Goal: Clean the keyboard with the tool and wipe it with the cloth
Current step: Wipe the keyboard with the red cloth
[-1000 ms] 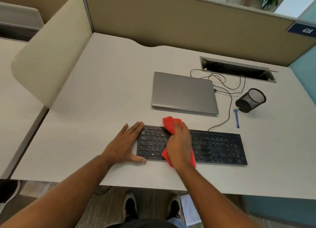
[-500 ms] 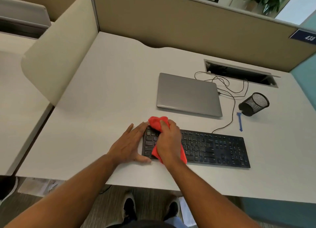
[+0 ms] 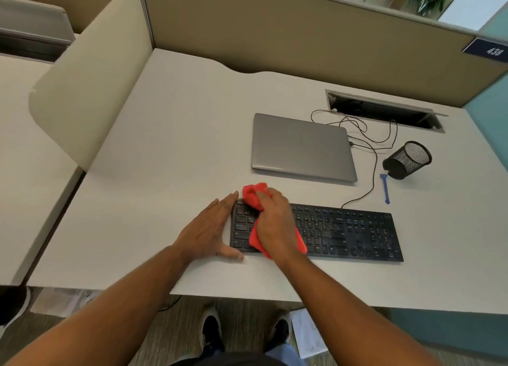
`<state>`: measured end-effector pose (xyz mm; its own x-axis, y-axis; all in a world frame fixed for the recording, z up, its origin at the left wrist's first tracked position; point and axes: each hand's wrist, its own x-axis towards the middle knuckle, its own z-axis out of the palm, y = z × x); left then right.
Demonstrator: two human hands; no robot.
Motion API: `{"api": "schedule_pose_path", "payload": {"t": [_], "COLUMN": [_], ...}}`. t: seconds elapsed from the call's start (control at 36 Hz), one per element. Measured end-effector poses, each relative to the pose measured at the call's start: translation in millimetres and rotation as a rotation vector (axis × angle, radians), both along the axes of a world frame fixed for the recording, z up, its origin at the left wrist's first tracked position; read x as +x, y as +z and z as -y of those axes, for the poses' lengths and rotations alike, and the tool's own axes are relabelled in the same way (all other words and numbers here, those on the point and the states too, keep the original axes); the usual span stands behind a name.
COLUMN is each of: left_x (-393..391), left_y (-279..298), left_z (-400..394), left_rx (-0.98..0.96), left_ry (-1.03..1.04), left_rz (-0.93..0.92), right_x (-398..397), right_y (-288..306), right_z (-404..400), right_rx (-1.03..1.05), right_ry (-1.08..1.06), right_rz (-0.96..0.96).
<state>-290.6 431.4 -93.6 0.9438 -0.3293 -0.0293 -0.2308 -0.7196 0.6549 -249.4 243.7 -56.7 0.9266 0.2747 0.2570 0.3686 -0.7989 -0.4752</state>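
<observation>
The black keyboard point(image 3: 330, 231) lies flat along the desk's near edge, right of centre, its cable running back toward the cable slot point(image 3: 384, 110) at the far edge. The right hand point(image 3: 275, 222) sits over the keyboard's left end, fingers curled round a bunched red cloth point(image 3: 254, 196) and pressing it onto the keys; cloth shows both beyond the fingertips at the keyboard's far left corner and below the palm at its near edge. The left hand point(image 3: 211, 228) lies flat on the desk point(image 3: 165, 145) against the keyboard's left end, fingers straight and together, thumb along the near corner, holding nothing and seemingly bracing the keyboard.

The blue cleaning tool point(image 3: 385, 188) lies on the desk well apart from both hands, behind the keyboard's right end and just beside a tipped black mesh pen cup point(image 3: 409, 159). A closed grey laptop point(image 3: 302, 147) rests behind the keyboard's middle.

As for progress, the tool set aside suggests that the tool step is finished and the wiping is under way. The cloth is at the left end only; whether the middle keys and the number pad have been wiped cannot be told from here.
</observation>
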Motion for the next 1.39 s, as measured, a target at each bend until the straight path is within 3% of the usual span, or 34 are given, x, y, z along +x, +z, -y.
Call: {"api": "schedule_pose_path", "payload": {"t": [0.08, 0.22, 0.28, 0.33, 0.44, 0.64, 0.72, 0.83, 0.89, 1.0, 1.06, 1.19, 1.31, 1.39], "left_x": [1.9, -0.5, -0.4, 0.1, -0.3, -1.2, -0.6, 0.6, -1.2, -1.9, -1.4, -0.1, -2.8, -2.8], "left_y": [3.9, -2.7, -4.2, -6.3, -4.9, 0.6, -2.6, -0.3, 2.8, 4.6, 2.2, -2.5, 1.7, 4.2], "left_z": [1.2, -2.1, -2.5, -2.7, -2.4, -1.9, -3.3, -2.2, -1.5, -2.1, -2.6, -2.5, -2.1, -0.6], "left_rx": [-0.088, -0.013, -0.023, -0.022, -0.027, -0.063, -0.055, -0.05, -0.059, -0.071, -0.055, -0.019, -0.024, 0.003], "left_ry": [-0.03, 0.006, 0.003, 0.008, 0.016, -0.024, -0.037, -0.008, -0.001, -0.031, -0.027, 0.004, 0.063, 0.041], "left_rz": [0.067, 0.014, 0.002, -0.013, -0.032, 0.001, -0.014, -0.047, -0.054, -0.048, -0.057, -0.052, -0.105, -0.08], "right_x": [-21.0, -43.8, -36.9, -21.7, -1.9, -33.6, -32.0, -7.3, -3.9, -34.8, -54.8, -54.1, -34.9, -52.8], "right_y": [-14.7, -17.2, 6.1, 26.3, 22.7, 7.7, 4.4, 17.3, 14.8, 2.6, -8.5, -17.1, -8.0, -2.9], "right_z": [-15.5, 13.8, 23.1, 27.0, 9.5, -22.3, -5.9, 10.3, 5.6, -6.5, 0.8, 41.9, 69.5, 55.7], "right_rx": [0.072, -0.086, -0.01, -0.005, -0.033, 0.139, 0.057, 0.029, -0.015, 0.003, 0.081, -0.005, -0.044, 0.045], "right_ry": [0.183, 0.468, 0.342, 0.171, 0.011, 0.19, 0.363, 0.222, 0.149, 0.291, 0.357, 0.51, 0.322, 0.173], "right_rz": [-0.075, 0.02, -0.034, 0.033, -0.017, -0.119, -0.225, -0.08, -0.105, -0.144, -0.284, -0.122, -0.039, -0.156]}}
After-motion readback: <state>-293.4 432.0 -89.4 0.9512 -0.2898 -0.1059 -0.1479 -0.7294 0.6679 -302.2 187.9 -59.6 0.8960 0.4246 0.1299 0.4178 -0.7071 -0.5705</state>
